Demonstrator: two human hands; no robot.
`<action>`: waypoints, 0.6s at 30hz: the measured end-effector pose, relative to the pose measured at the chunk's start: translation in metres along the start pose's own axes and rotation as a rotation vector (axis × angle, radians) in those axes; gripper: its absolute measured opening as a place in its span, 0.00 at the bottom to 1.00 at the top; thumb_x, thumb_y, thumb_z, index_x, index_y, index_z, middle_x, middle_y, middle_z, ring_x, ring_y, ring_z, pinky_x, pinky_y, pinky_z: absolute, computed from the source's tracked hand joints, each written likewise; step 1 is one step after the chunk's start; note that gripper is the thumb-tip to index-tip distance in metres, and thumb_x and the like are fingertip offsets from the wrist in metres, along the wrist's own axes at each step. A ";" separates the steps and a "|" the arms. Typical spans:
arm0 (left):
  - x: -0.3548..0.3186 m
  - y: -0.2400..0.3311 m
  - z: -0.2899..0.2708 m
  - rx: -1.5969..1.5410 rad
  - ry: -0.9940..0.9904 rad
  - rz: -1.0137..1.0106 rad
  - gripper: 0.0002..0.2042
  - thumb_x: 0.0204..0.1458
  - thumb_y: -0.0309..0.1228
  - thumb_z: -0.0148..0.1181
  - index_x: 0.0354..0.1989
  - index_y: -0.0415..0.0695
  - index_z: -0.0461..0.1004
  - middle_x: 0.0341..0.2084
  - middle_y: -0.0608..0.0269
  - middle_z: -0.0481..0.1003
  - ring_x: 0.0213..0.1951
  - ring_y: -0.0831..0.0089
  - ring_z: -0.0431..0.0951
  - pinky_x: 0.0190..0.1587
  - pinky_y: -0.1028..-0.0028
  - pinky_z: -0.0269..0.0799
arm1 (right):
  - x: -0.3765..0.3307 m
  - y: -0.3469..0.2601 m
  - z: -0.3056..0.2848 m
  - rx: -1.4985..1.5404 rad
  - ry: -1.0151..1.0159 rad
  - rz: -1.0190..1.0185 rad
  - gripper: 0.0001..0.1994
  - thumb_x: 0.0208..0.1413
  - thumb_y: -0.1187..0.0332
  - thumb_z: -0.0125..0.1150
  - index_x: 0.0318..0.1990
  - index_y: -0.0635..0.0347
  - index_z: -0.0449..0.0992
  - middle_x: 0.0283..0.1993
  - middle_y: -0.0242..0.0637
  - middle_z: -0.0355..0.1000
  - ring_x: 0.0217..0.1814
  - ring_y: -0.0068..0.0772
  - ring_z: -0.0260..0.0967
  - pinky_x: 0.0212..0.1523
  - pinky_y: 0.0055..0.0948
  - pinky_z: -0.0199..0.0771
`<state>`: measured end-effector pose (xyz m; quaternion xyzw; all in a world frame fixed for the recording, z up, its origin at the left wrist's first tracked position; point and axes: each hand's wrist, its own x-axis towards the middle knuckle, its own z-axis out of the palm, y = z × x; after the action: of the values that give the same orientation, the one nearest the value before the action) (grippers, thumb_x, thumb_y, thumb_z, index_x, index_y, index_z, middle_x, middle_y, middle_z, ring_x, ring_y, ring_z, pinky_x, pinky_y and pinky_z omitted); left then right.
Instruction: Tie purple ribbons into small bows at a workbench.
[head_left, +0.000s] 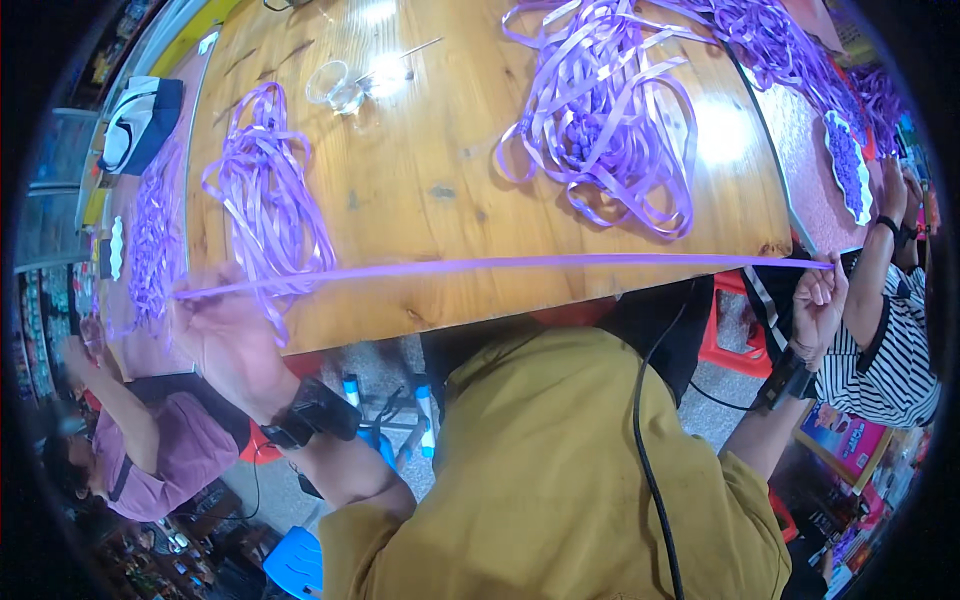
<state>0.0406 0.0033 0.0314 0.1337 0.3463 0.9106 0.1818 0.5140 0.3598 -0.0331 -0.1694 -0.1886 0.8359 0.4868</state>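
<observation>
A long purple ribbon (510, 264) is stretched nearly straight along the table's near edge, between my two hands. Its right end is pinched in the fingertips of my right hand (820, 305), held beyond the table's right corner. At the left end, my left hand (228, 325) is blurred by motion, with the ribbon running to its fingers. Close to that hand lies a loose bundle of purple ribbons (262, 195). A larger heap of looped purple ribbons (605, 120) rests right of the middle, farther from me.
Small clear cups (346, 97) and a thin stick (412, 53) lie on the wooden table (420, 200). More purple ribbons (765, 45) spread over the far right corner. Co-workers sit at both sides, one in a pink top (175, 455), one in stripes (890, 350). A black cable (648, 440) hangs over my front.
</observation>
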 end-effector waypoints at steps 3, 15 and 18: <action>-0.003 -0.006 0.012 -0.151 -0.002 -0.038 0.06 0.51 0.29 0.48 0.31 0.40 0.68 0.27 0.63 0.67 0.37 0.68 0.67 0.49 0.66 0.61 | 0.000 0.005 0.005 0.150 -0.016 0.013 0.08 0.57 0.73 0.42 0.41 0.69 0.63 0.28 0.34 0.54 0.21 0.18 0.49 0.19 0.16 0.52; -0.007 -0.002 0.006 -0.484 -0.133 -0.249 0.02 0.52 0.24 0.44 0.32 0.40 0.62 0.23 0.65 0.63 0.32 0.73 0.64 0.38 0.72 0.62 | -0.003 0.029 0.025 -0.267 0.286 -0.389 0.11 0.58 0.71 0.42 0.43 0.68 0.66 0.36 0.38 0.64 0.35 0.28 0.63 0.42 0.28 0.64; -0.009 -0.004 0.012 -0.649 -0.094 -0.248 0.03 0.52 0.24 0.41 0.33 0.39 0.61 0.21 0.67 0.59 0.26 0.76 0.61 0.33 0.74 0.60 | 0.004 0.034 0.024 -0.098 0.187 -0.324 0.10 0.58 0.71 0.42 0.42 0.67 0.67 0.34 0.38 0.66 0.37 0.31 0.64 0.47 0.33 0.63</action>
<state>0.0538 0.0094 0.0369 0.0675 0.0437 0.9371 0.3397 0.4759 0.3441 -0.0288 -0.2373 -0.2078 0.7172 0.6214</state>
